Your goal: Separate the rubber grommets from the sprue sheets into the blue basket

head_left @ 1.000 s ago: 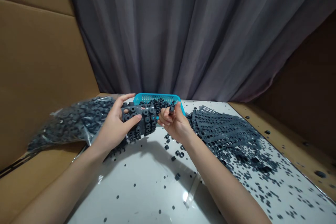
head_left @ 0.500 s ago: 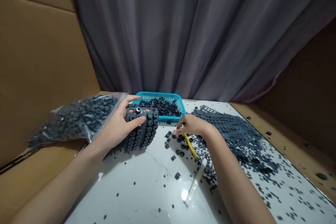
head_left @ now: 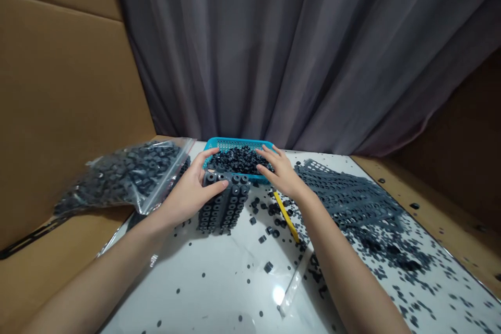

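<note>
My left hand (head_left: 199,185) grips the top edge of a dark grey rubber sheet (head_left: 223,209), thumb on the near face. Rows of round, ring-like parts cover the sheet, which hangs down to the table. Over the right side of a blue plastic basket (head_left: 211,142) is my right hand (head_left: 279,169), fingers spread, with nothing visible in it. Small black parts (head_left: 240,159) fill the basket's bottom. Below the right hand, a yellow stick-like tool (head_left: 287,218) lies among loose black pieces.
A clear zip bag (head_left: 125,177) full of dark rubber parts rests at left. Perforated dark sheets (head_left: 348,193) lie stacked at right, with many small scraps around them. A narrow clear plastic sleeve (head_left: 295,284) is on the white table (head_left: 211,302). Cardboard and a grey curtain enclose the area.
My right hand has moved up from beside the yellow tool to over the basket, its fingers opening. The rubber sheet's top, in my left hand, now shows rings where bare holes were.
</note>
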Demonstrator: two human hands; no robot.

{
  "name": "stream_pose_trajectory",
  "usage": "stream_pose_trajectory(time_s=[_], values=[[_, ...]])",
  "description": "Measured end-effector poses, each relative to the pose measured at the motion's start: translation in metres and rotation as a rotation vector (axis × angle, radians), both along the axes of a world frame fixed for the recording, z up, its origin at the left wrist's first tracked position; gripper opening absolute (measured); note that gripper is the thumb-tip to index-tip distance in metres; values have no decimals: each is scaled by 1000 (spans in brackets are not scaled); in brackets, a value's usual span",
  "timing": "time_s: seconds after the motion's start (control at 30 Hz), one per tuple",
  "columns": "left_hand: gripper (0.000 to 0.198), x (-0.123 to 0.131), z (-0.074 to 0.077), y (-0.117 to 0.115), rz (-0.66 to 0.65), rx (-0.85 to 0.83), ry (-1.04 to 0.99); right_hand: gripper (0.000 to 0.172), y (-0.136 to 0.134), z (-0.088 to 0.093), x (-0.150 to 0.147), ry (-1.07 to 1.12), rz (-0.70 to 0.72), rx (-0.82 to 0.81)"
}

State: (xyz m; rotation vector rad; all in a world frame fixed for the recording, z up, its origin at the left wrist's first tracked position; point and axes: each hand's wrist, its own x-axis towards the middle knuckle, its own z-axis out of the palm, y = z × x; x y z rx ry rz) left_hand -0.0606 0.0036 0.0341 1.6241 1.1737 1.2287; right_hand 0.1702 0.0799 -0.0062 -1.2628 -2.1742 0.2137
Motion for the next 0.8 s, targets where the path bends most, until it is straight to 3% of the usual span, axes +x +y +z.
stream_pose_trajectory(time_s=[0.07,0.17,0.33,0.47,0.53,0.63,0.7,0.8], values=[[63,2,0,-2,-21,4,30,31,-17,22,-8,136,165,63],[65,3,-2,-6,-16,64,59,18,-42,43,-25,70,381,30],[67,-1,-2,-9,-95,121,262,22,-59,44,-43,-18,458,-7],[51,-4,0,-10,-227,117,436,32,-62,46,-44,40,537,-116],[38,-3,-1,-12,-262,121,376,37,-63,47,-45,145,612,-211],[22,2,-6,-13,-302,82,78,41,-64,42,-50,442,688,-378],[16,5,-11,-13,-340,47,-122,40,-65,34,-58,719,666,-488],[16,7,-18,-10,-352,35,-243,35,-66,22,-73,1094,579,-611]])
